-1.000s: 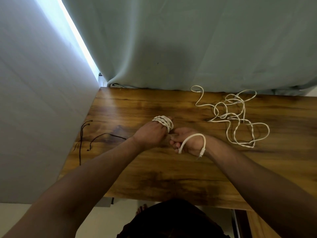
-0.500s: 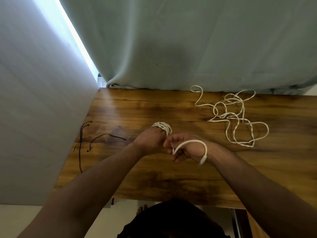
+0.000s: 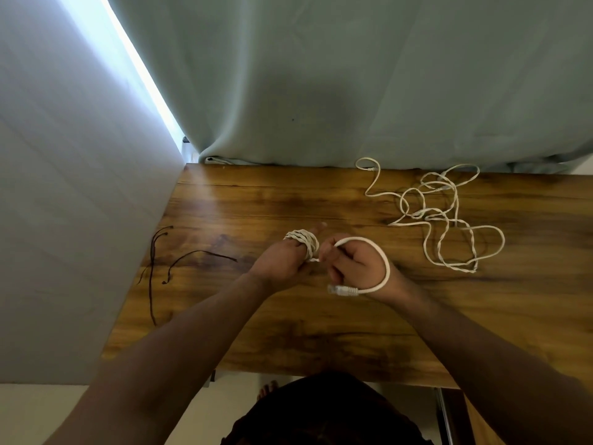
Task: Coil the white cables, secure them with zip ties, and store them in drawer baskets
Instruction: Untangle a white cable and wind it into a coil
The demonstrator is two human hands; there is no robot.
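Head view: right hand (image 3: 356, 264) pinches the cable tail (image 3: 383, 255) just beside the coil (image 3: 303, 243) wound round the left hand (image 3: 279, 263) fingers, their curl hidden; the tail runs coil-to-pinch, plug (image 3: 343, 290) trailing wristward.

Single head view, wide-angle, looking steeply down, close over table (image 3: 288, 319); edges seemingly warped.

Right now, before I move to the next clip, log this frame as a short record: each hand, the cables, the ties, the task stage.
Left hand: coil of white cable wound round its fingers
Right hand: pinches the free end, which loops over the back of the hand; plug near the wrist
Loose cable: tangled on the table, far right, untouched
Dark strands: probably ties, table's left side, apart from both hands
Stage: winding nearly done; no tie on the coil
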